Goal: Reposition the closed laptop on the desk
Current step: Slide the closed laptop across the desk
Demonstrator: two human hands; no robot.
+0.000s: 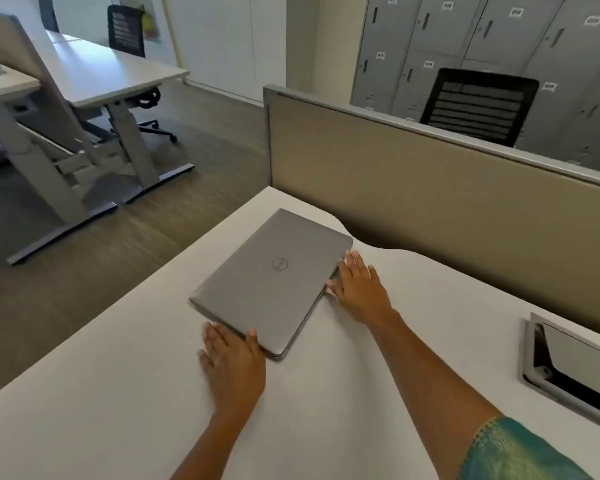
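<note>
A closed grey laptop (274, 277) with a round logo on its lid lies turned at an angle on the white desk (118, 393), near the desk's far left corner. My left hand (234, 362) is at the laptop's near edge, thumb on the lid and fingers under or against the edge. My right hand (359, 289) lies flat on the desk with its fingers spread, touching the laptop's right edge. Both hands grip the laptop by its edges.
A beige partition (447, 188) runs along the back of the desk. A cable hatch (568, 362) with an open flap is set in the desk at the right. Beyond the left edge are floor, other desks and office chairs. Grey lockers stand behind.
</note>
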